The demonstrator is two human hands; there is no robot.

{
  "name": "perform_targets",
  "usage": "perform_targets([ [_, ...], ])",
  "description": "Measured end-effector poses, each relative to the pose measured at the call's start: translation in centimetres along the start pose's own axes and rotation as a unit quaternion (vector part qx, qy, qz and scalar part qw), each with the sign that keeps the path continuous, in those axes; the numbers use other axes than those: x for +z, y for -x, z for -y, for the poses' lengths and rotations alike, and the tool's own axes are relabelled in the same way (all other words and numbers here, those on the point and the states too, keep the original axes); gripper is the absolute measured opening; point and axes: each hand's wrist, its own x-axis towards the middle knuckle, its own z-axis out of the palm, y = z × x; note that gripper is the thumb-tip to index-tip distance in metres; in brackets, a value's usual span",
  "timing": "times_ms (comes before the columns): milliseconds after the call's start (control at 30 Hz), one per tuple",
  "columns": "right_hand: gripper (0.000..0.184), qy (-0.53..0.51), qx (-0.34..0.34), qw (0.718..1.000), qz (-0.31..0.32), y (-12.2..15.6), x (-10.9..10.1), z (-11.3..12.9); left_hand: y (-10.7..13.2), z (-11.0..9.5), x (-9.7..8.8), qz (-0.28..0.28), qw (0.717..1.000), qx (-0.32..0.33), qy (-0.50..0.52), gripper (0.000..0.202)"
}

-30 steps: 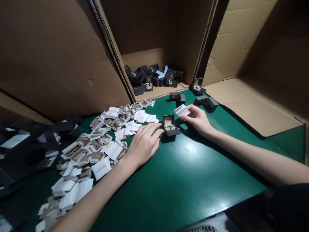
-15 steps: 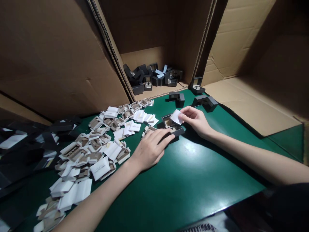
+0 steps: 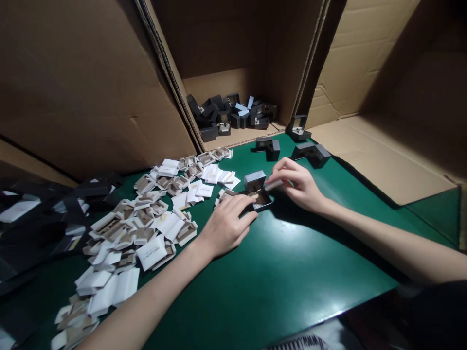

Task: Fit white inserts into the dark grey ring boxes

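A small black hinged box (image 3: 254, 181) stands on the green table with its lid raised and something pale inside. My left hand (image 3: 229, 224) grips its near left side, the fingertips at the rim. Just right of the box, my right hand (image 3: 299, 187) pinches a small white card (image 3: 273, 184), now seen nearly edge-on. The fingers of my left hand cover part of the box's front. Beside that hand, a small cardboard insert (image 3: 225, 194) lies partly hidden.
White and brown paper inserts (image 3: 146, 223) are heaped on the left of the green table (image 3: 277, 282). Several black boxes lie behind my hands, one of them open (image 3: 299, 130). More fill a large carton (image 3: 233, 80) at the back. Dark boxes (image 3: 91, 187) are piled far left.
The white card has moved from over the open box to its right side, turning edge-on in my right hand. The box has turned slightly, while my left hand keeps its hold.
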Motion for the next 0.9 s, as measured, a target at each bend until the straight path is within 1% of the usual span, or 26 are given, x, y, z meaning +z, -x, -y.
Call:
perform_targets([
  [67,0.022,0.085,-0.065,0.994,0.029,0.2,0.0,0.3,0.0,0.0,0.1,-0.003,1.0,0.0,-0.002,0.022],
  [133,0.024,0.124,-0.091,0.987,0.038,0.4,0.3,0.7,0.1,0.0,0.2,-0.007,1.0,0.001,-0.003,0.02],
  [200,0.02,0.129,-0.089,0.987,0.027,0.5,0.6,1.1,0.1,0.0,0.2,-0.008,1.0,0.001,-0.003,0.019],
  [267,0.012,0.122,-0.081,0.989,0.011,0.4,0.8,1.4,0.2,0.1,0.3,-0.008,1.0,0.001,-0.003,0.02],
  [333,0.008,0.126,-0.09,0.988,0.019,0.3,0.7,1.5,0.2,0.1,0.3,-0.01,1.0,0.003,-0.002,0.019],
  [467,0.02,0.171,-0.136,0.975,0.045,0.1,0.5,1.7,0.2,0.1,0.3,-0.013,1.0,0.002,-0.003,0.018],
  [567,0.028,0.201,-0.14,0.969,0.032,0.2,0.4,1.8,0.2,0.1,0.3,-0.008,1.0,0.001,-0.003,0.019],
  [633,0.031,0.193,-0.145,0.97,0.037,0.3,0.5,1.7,0.2,0.1,0.2,-0.003,1.0,0.001,-0.001,0.019],
  [767,0.033,0.118,-0.162,0.977,0.077,0.5,1.1,1.4,0.2,0.0,0.1,-0.001,1.0,0.0,0.002,0.017],
  [900,0.03,0.095,-0.147,0.983,0.055,0.8,1.6,1.1,0.2,0.0,0.1,-0.003,1.0,-0.011,0.003,0.015],
])
